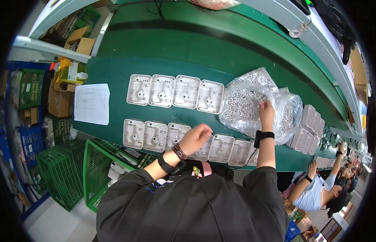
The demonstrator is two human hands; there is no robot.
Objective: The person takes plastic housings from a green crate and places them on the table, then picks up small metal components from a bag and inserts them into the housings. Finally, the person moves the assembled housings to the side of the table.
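My left hand point(195, 138) hovers over the near row of light grey plastic housings point(155, 136), its fingers curled together; whatever they pinch is too small to name. Over the open clear plastic bag point(230, 117) is my right hand point(266, 109), its fingertips closed at the heap of small whitish-grey parts point(242, 105). I cannot make out what they hold. Farther back on the green table stands a second row of open housings point(185, 92), its right end beside the bag. Another clear bag point(291, 117) of similar parts lies right of my right hand.
Stacked grey housings point(309, 129) stand at the table's right. A printed sheet point(92, 104) lies at the left end. Green crates point(60, 177) stand on the floor at left, one close to my left side. Farther right, another person point(315, 193) works at the bench.
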